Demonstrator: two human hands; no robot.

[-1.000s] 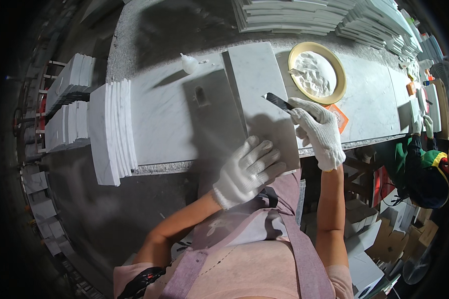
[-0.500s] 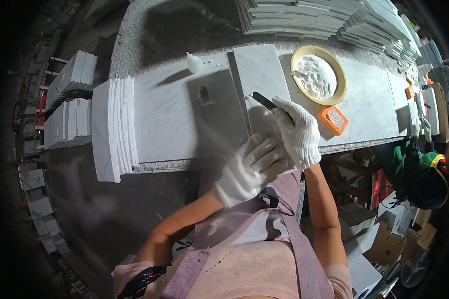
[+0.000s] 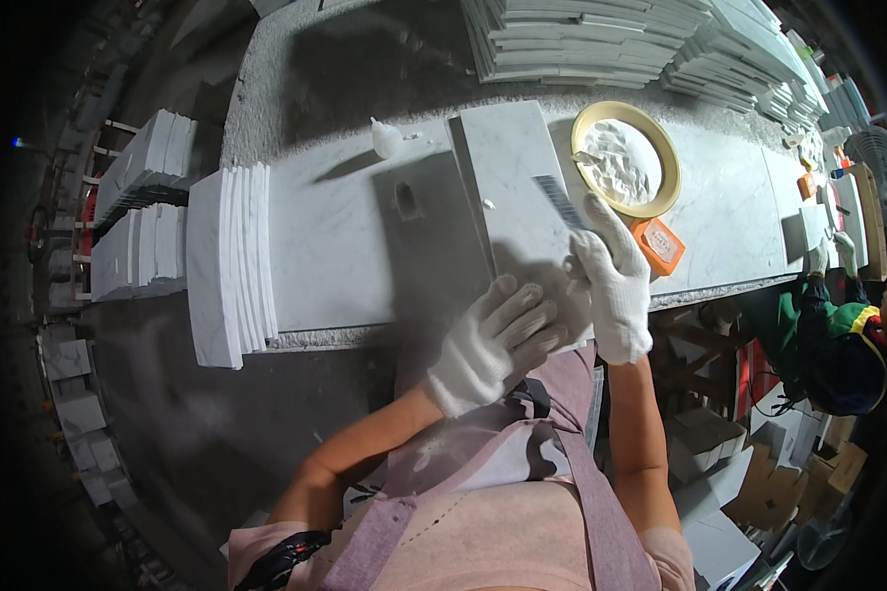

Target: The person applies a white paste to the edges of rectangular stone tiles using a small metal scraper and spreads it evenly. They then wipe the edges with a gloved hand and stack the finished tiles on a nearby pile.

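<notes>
Right fingers (image 3: 600,213) were closed around a flat blade (image 3: 559,202); left fingers (image 3: 527,323), loosely spread, gripping nothing visible, were laid on the slab (image 3: 508,158) at the bench (image 3: 330,338)'s front edge, presumably for steadying.

No words, numbers or signs legible in this view. Orange box (image 3: 672,261) on the bench: pale patch (image 3: 660,240) on its top face bears faint marks, too small and blurred to be read.
</notes>
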